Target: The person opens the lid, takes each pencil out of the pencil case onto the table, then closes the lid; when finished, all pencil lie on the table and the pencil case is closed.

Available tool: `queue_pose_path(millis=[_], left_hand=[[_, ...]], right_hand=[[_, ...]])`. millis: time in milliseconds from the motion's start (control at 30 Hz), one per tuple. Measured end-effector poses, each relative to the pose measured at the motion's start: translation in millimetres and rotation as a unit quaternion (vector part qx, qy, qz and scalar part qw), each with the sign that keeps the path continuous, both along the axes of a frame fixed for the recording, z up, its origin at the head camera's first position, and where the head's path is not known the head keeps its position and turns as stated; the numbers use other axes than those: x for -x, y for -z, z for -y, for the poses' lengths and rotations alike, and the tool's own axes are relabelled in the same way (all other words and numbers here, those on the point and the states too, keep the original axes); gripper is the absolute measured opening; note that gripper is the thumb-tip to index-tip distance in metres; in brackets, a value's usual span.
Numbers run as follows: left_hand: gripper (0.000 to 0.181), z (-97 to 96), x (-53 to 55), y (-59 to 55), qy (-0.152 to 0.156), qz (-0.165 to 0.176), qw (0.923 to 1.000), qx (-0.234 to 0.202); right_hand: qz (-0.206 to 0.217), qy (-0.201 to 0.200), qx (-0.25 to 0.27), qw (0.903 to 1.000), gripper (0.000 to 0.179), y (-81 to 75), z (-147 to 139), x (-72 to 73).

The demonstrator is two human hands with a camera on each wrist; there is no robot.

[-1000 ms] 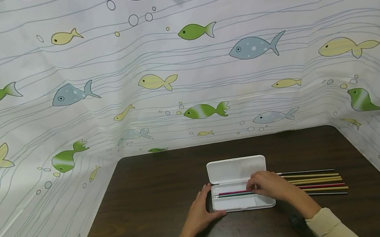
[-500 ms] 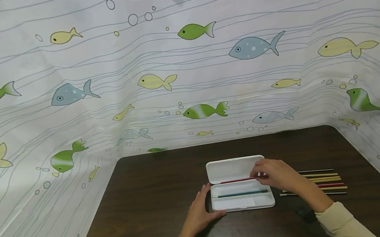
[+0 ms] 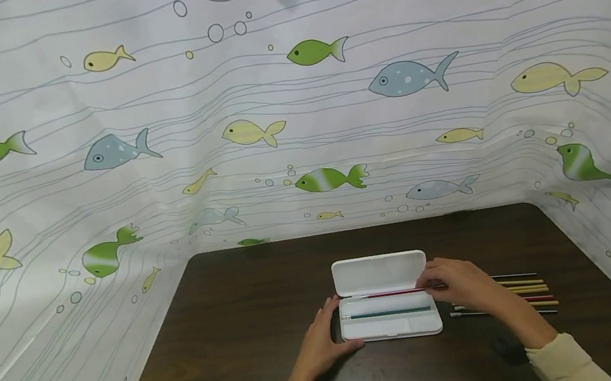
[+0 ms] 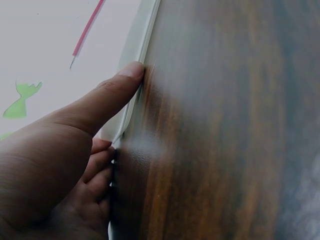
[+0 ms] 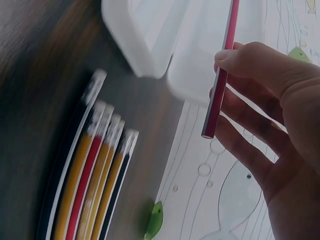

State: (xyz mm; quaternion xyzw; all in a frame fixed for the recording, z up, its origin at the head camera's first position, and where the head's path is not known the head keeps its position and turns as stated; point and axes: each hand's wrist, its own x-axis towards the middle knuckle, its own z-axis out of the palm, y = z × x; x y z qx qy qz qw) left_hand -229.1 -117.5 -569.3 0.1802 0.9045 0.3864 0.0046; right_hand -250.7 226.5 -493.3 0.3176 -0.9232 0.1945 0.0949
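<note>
A white plastic pencil case (image 3: 393, 336) lies open on the table, its lid (image 3: 380, 273) standing up at the back. One green pencil (image 3: 387, 313) lies in it. My left hand (image 3: 320, 338) grips the case's left end, the thumb (image 4: 112, 92) along the front edge and the fingers round the side. Between thumb and fingers, my right hand (image 3: 459, 283) pinches a red pencil (image 5: 220, 95) near its flat end. In the head view this pencil lies level across the back of the case, by the hinge; its other end points left.
Right of the case, several pencils (image 3: 521, 290) lie side by side, yellow, red and dark, partly behind my right forearm. Their eraser ends (image 5: 107, 117) face the case. A white fish-print sheet (image 3: 257, 178) rises behind the dark wooden table (image 3: 251, 302) and along its sides.
The red pencil has come up out of the case from beside the green one. My right hand has carried it back, then a little right. My left hand has stayed put.
</note>
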Motion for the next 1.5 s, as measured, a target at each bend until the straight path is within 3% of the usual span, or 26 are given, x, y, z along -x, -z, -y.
queue_pose_path(millis=[333, 833, 1067, 1167, 1367, 1500], left_hand=[[0.093, -0.2, -0.4, 0.3, 0.003, -0.004, 1.0000, 0.000], [0.094, -1.4, -1.3, -1.4, 0.003, -0.001, 1.0000, -0.006], [0.095, 0.7, 0.5, 3.6, 0.001, -0.004, 1.0000, 0.000], [0.095, 1.1, 0.0, 4.1, 0.002, -0.002, 1.0000, 0.003], [0.095, 0.7, -0.9, 2.1, 0.001, 0.003, 1.0000, -0.002], [0.095, 0.5, 0.0, 0.5, 0.001, 0.002, 1.0000, -0.002]], right_hand=[[0.011, 0.034, 0.007, 0.9993, 0.024, 0.4, -42.7, -13.5], [0.036, 0.125, -0.024, 0.9912, 0.027, -9.7, -126.1, -43.1], [0.007, 0.124, -0.027, 0.9919, 0.028, -10.6, -143.4, -45.8], [0.018, 0.123, -0.024, 0.9920, 0.028, -10.0, -144.7, -47.2], [0.034, 0.078, -0.012, 0.9963, 0.029, -0.9, -147.4, -53.4], [0.078, 0.070, -0.015, 0.9944, 0.028, 7.9, -148.2, -59.0]])
